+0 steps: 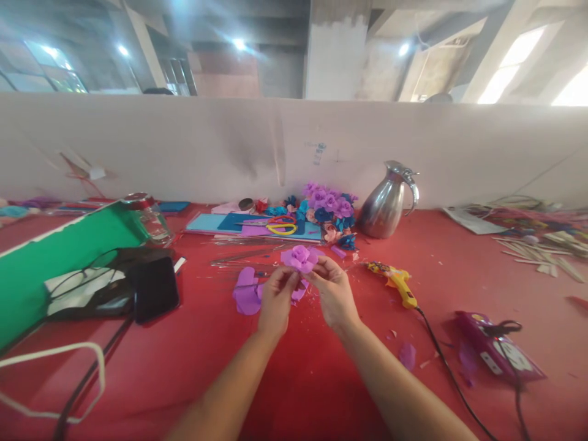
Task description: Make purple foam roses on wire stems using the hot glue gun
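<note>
Both hands hold up a purple paper flower (301, 259) over the red table. My left hand (278, 294) pinches its underside from the left, thumb and fingers closed. From the right, my right hand (333, 288) grips the edge of its petals, fingers closed. Purple paper pieces (247, 291) lie on the table just left of and behind the hands. A yellow hot glue gun (397, 283) rests on the table to the right, with its cord running toward me. Behind the flower, scissors (281, 228) with red and yellow handles lie on blue and purple paper sheets.
A pile of finished paper flowers (328, 203) and a steel jug (386, 202) stand at the back. On the left are a phone (156, 289), a glass jar (149, 220) and a green partition (68, 263). A purple power strip (498, 349) sits right, near wooden sticks (542, 254).
</note>
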{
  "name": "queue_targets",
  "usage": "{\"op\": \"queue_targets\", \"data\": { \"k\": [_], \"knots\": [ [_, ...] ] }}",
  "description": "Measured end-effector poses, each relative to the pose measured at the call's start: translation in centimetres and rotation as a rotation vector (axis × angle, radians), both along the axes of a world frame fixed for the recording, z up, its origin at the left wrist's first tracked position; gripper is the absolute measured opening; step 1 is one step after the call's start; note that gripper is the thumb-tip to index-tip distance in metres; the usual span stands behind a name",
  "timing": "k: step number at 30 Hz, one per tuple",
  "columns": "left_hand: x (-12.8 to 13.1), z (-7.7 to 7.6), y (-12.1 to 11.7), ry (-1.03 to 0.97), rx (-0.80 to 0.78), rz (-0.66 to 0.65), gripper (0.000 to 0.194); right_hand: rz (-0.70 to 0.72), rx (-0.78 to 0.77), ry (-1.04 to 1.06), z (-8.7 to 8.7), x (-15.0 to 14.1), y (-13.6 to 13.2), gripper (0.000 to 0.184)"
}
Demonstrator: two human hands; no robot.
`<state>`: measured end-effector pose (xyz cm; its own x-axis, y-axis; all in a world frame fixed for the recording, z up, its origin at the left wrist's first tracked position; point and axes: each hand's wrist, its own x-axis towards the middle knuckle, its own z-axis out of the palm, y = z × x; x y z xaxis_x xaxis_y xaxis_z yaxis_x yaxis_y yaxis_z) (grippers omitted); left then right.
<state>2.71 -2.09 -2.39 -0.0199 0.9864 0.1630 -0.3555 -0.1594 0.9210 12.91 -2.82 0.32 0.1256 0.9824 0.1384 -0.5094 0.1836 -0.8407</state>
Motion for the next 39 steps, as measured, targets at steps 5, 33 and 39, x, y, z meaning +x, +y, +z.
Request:
{"op": "queue_targets", "data": {
  "k": [5, 33, 39],
  "knots": [
    [-0.1, -0.4, 0.1, -0.008, 0.022, -0.029, 0.017, 0.037, 0.022, -0.069, -0.3, 0.2, 0.3, 0.024],
    [-0.2, 0.3, 0.1, -0.169, -0.067, -0.05, 0.021, 0.103, -0.039, -0.137, -1.0, 1.1, 1.0, 0.015],
    [-0.1, 0.2, 0.1, -0.165, -0.077, -0.074, 0.02, 0.095, -0.032, -0.204, -0.7, 0.9, 0.7, 0.015]
  ]
}}
